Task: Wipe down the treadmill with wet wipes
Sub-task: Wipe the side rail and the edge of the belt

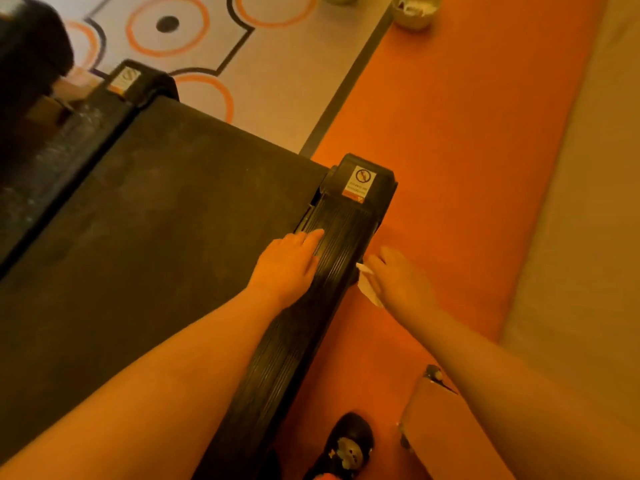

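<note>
The black treadmill fills the left and middle, its dark belt running between two ribbed side rails. On the right side rail my left hand lies flat, fingers spread. My right hand presses a white wet wipe against the outer side of that rail, just below its end cap, which bears a warning sticker. Much of the wipe is hidden under my fingers.
Orange floor runs along the treadmill's right side, with a beige strip beyond it. A green bowl-like container sits at the top. A black shoe and a clear bag or container lie at the bottom. A patterned floor with orange circles lies beyond the treadmill's end.
</note>
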The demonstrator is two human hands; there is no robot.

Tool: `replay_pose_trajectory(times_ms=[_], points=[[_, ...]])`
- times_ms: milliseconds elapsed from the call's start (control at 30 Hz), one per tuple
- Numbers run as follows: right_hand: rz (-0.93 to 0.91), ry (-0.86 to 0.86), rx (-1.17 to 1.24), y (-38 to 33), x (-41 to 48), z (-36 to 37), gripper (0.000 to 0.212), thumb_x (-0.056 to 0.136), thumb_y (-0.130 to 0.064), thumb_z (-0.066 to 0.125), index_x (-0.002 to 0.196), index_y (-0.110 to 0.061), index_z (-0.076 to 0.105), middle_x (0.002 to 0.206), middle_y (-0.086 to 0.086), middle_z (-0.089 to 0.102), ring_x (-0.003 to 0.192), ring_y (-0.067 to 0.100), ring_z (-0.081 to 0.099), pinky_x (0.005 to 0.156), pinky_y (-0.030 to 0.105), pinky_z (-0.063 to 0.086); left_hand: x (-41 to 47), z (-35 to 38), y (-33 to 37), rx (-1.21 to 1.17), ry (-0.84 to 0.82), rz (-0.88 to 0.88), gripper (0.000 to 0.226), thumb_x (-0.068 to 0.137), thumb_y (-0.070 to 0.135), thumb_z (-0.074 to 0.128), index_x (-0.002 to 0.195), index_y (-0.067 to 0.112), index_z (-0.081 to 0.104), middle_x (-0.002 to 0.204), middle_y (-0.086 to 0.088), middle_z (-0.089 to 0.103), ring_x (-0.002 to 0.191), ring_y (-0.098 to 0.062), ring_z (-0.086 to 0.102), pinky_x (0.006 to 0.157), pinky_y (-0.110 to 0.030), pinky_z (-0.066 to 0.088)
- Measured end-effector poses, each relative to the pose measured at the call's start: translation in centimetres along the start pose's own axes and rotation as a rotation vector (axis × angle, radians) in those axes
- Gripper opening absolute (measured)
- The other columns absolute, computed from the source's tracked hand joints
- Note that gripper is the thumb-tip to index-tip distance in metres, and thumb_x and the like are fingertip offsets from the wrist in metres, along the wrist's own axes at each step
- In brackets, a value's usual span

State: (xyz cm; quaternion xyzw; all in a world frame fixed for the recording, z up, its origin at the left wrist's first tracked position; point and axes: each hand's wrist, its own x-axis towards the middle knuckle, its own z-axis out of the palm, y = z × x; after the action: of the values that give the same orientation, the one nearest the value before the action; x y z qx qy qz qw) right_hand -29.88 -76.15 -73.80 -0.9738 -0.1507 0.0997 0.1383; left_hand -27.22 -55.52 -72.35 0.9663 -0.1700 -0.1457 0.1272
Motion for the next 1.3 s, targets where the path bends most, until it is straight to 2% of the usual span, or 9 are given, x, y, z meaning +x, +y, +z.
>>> replay_pose_trajectory(times_ms=[200,300,367,467,600,800,967,1167,1300], points=[[0.043,0.011,-0.105,0.8,3.5,-8.6,0.023,0.096,-0.017,0.058,0.114,-0.004,0.060,0.107,0.015,0.057,0.085,0.029,0.056,0.053,0.029,0.031,5.2,-7.1,2.2,0.070,0.027,-0.070,0.024,0.103,0.029,0.035,0.112,0.018,0.054,0.094,0.001,0.063,0.083,-0.021,0.062,0.069,-0.032,0.036],[-0.016,0.005,-0.106,-0.2,6.1,-13.0,0.021,0.085,-0.011,0.071,0.103,-0.002,0.065,0.096,0.019,0.059,0.081,0.034,0.060,0.050,0.035,0.042,6.9,-9.7,2.8,0.158,0.008,-0.019,0.021,0.104,0.031,0.033,0.100,0.020,0.050,0.078,0.006,0.052,0.069,-0.015,0.054,0.062,-0.030,0.033],[-0.022,0.042,-0.099,-0.6,9.1,-16.1,0.024,0.095,-0.018,0.058,0.116,-0.005,0.059,0.111,0.016,0.055,0.101,0.034,0.056,0.063,0.038,0.045,8.5,-12.2,2.5,0.208,-0.013,0.000,0.021,0.104,0.032,0.032,0.095,0.021,0.047,0.074,0.006,0.048,0.070,-0.017,0.057,0.060,-0.031,0.034],[-0.008,0.073,-0.161,-0.8,14.3,-20.9,0.032,0.104,-0.030,0.038,0.128,-0.012,0.049,0.123,0.010,0.049,0.111,0.025,0.047,0.067,0.032,0.032,12.1,-17.4,1.3,0.191,0.034,-0.040,0.023,0.104,0.032,0.033,0.095,0.018,0.049,0.074,0.004,0.053,0.066,-0.016,0.057,0.056,-0.028,0.040],[0.030,0.046,-0.186,-1.6,18.5,-26.6,0.034,0.105,-0.036,0.033,0.127,-0.016,0.048,0.120,0.007,0.049,0.108,0.023,0.048,0.069,0.031,0.036,15.5,-24.8,0.2,0.141,0.083,-0.099,0.022,0.103,0.029,0.037,0.103,0.015,0.053,0.081,-0.004,0.062,0.069,-0.022,0.061,0.062,-0.034,0.051],[0.084,0.014,-0.204,-0.2,21.1,-36.2,0.036,0.105,-0.037,0.028,0.127,-0.018,0.049,0.124,0.006,0.051,0.107,0.021,0.053,0.086,0.033,0.048,19.2,-33.6,1.1,0.193,0.035,-0.081,0.018,0.104,0.028,0.038,0.105,0.016,0.051,0.071,0.006,0.047,0.059,-0.009,0.046,0.053,-0.021,0.033],[0.141,0.105,-0.255,1.9,23.9,-44.2,0.031,0.104,-0.035,0.036,0.127,-0.019,0.050,0.121,0.006,0.054,0.104,0.023,0.057,0.084,0.034,0.052,22.7,-39.9,4.5,0.124,0.152,-0.032,0.020,0.103,0.029,0.039,0.104,0.014,0.053,0.078,0.000,0.054,0.066,-0.016,0.052,0.054,-0.023,0.032],[0.103,0.134,-0.399,5.7,26.1,-49.4,0.033,0.101,-0.021,0.050,0.134,-0.023,0.047,0.132,0.002,0.048,0.114,0.021,0.054,0.084,0.037,0.055,26.7,-45.0,8.8,-0.020,0.205,-0.049,0.022,0.102,0.026,0.042,0.103,0.011,0.058,0.089,-0.009,0.064,0.079,-0.024,0.060,0.070,-0.037,0.050],[0.051,0.125,-0.461,10.1,29.7,-52.2,0.027,0.102,-0.025,0.045,0.128,-0.022,0.051,0.124,0.002,0.051,0.104,0.019,0.057,0.082,0.033,0.054,30.8,-47.0,9.6,-0.044,0.222,-0.117,0.024,0.102,0.024,0.042,0.105,0.009,0.060,0.091,-0.008,0.062,0.077,-0.019,0.054,0.062,-0.025,0.041]])
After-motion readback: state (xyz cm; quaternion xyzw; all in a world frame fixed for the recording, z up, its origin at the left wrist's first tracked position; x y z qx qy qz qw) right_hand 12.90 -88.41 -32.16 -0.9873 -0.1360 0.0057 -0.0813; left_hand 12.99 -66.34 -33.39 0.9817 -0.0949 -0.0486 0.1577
